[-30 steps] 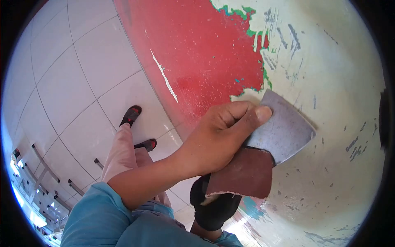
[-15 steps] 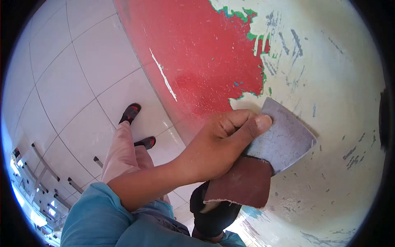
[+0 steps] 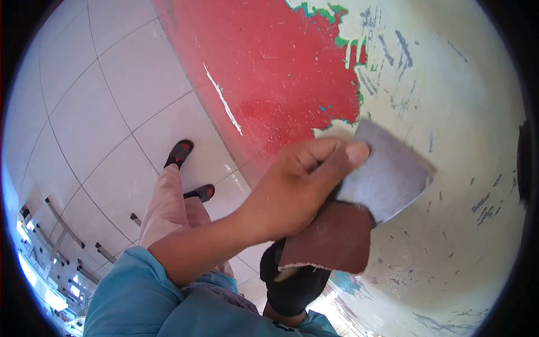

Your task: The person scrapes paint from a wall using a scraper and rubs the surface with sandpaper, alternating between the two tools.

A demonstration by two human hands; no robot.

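My left hand [image 3: 300,188] is bare and closed, its thumb and fingers pinching the upper left edge of a flat grey metal scraper blade [image 3: 387,171]. A reddish-brown sheet with a frayed lower edge, like sandpaper [image 3: 328,238], lies against the blade's lower left side, just below my left hand. My right hand [image 3: 295,286], in a black glove, is closed beneath that sheet; most of its fingers and whatever they grip are hidden. Blade and sheet are in front of a surface with cream paint [image 3: 443,112] and a red area [image 3: 275,73], edged with green.
Pale floor tiles [image 3: 112,129] spread over the left. A person's legs in pink trousers [image 3: 165,205] and dark sandals [image 3: 181,153] show there. Metal frames [image 3: 64,224] stand at the lower left. Grey scrapes and chips mark the cream surface.
My left hand, the blade and the brown sheet have shifted slightly upward. The blade's edge is now a little blurred. My gloved right hand has also moved slightly.
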